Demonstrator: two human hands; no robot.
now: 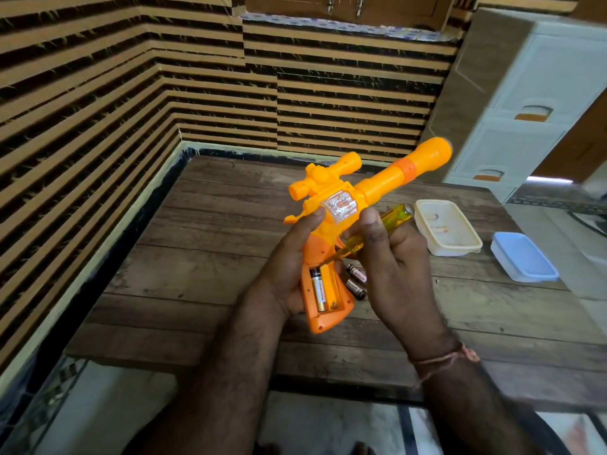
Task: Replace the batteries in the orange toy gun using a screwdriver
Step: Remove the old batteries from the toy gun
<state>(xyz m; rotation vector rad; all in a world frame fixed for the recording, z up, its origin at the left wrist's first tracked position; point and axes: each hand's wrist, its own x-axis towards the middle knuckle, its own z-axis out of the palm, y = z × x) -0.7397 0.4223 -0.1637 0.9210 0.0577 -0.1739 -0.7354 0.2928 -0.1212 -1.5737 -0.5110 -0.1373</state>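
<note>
My left hand (289,264) grips the orange toy gun (368,192) by its handle, above the table, barrel pointing up and right. The battery compartment in the handle is uncovered, with one gold battery (319,292) in the left slot; the slot beside it shows a bare spring. My right hand (391,257) holds a screwdriver (391,221) with a clear yellow handle. Its tip points into the top of the compartment. Two dark batteries (356,280) lie on the table behind the gun's handle.
A wooden table (203,257) stands in a corner of striped walls. On its right side are an open cream plastic box (446,229) and a pale blue lid (524,256). A white drawer unit (525,103) stands behind the table's right end.
</note>
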